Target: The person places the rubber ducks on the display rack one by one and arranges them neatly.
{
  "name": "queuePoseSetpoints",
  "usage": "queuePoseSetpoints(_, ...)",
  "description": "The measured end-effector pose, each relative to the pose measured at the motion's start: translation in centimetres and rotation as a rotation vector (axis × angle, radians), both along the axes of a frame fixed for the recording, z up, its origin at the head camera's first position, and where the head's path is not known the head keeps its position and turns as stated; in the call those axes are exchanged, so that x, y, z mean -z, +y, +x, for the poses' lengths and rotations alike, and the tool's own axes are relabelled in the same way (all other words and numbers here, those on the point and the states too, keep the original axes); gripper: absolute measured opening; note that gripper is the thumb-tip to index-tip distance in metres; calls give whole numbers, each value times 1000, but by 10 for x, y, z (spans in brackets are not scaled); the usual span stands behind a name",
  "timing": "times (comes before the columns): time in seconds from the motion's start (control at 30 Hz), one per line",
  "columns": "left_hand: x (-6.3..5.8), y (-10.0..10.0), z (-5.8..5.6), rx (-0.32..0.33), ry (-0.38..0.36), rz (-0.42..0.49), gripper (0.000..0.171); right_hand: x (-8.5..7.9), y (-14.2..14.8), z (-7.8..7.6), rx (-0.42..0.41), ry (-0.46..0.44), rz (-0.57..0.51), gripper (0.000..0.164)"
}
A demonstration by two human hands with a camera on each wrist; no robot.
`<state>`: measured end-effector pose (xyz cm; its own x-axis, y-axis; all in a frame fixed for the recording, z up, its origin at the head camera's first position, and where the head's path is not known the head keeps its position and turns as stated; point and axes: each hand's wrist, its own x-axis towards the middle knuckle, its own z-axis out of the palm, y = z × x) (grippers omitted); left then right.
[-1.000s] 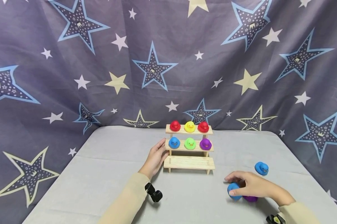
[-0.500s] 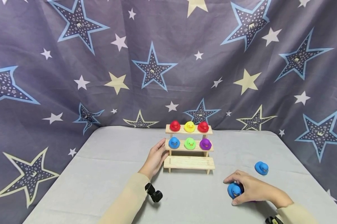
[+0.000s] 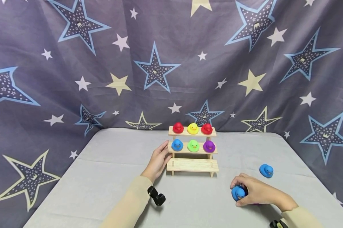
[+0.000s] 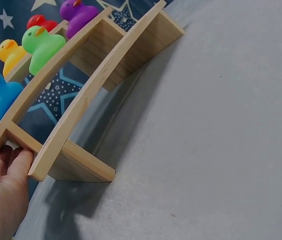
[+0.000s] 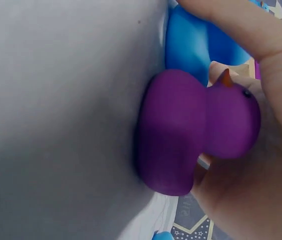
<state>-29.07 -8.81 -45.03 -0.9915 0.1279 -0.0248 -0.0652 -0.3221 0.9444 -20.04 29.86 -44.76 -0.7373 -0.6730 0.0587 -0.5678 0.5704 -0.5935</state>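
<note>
A three-step wooden display shelf (image 3: 192, 165) stands mid-table. My left hand (image 3: 157, 161) grips the left end of its middle step; the left wrist view shows the fingers (image 4: 18, 165) bent under that step. On the right, my right hand (image 3: 255, 191) pinches a blue rubber duck (image 3: 238, 193) between thumb and fingers, on the table. Beneath the palm sits a purple rubber duck (image 5: 173, 132), mostly hidden in the head view. The middle step carries a blue duck (image 3: 177, 145), a green duck (image 3: 193, 145) and a purple duck (image 3: 209, 146).
On the top step are a red duck (image 3: 178, 128), a yellow duck (image 3: 193, 129) and another red duck (image 3: 206, 129). A loose blue duck (image 3: 266, 170) lies beyond my right hand. Behind the grey-covered table (image 3: 117, 177) hangs a star-patterned curtain (image 3: 103, 63).
My right hand has shifted slightly and its fingers have closed round the blue duck, which has turned a little. My left hand and the shelf have stayed in place.
</note>
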Motion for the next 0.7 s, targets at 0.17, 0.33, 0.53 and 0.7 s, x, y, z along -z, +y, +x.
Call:
queuePoseSetpoints(0.17,0,0,0,2,0,-4,53,-3,-1,-1,6,-11,12,44)
queuePoseSetpoints(0.33,-1,0,1,-2,-2,-3,53,-6,-3,-2,-1,42,6,43)
queuePoseSetpoints(0.53,-3,0,1,0,-1,-2,54,-13,-9,-4,-8,106,-31,41)
queuePoseSetpoints(0.7,-2,0,1,5,-5,-14,54,-19,-18,-6,-28,148,-63,42)
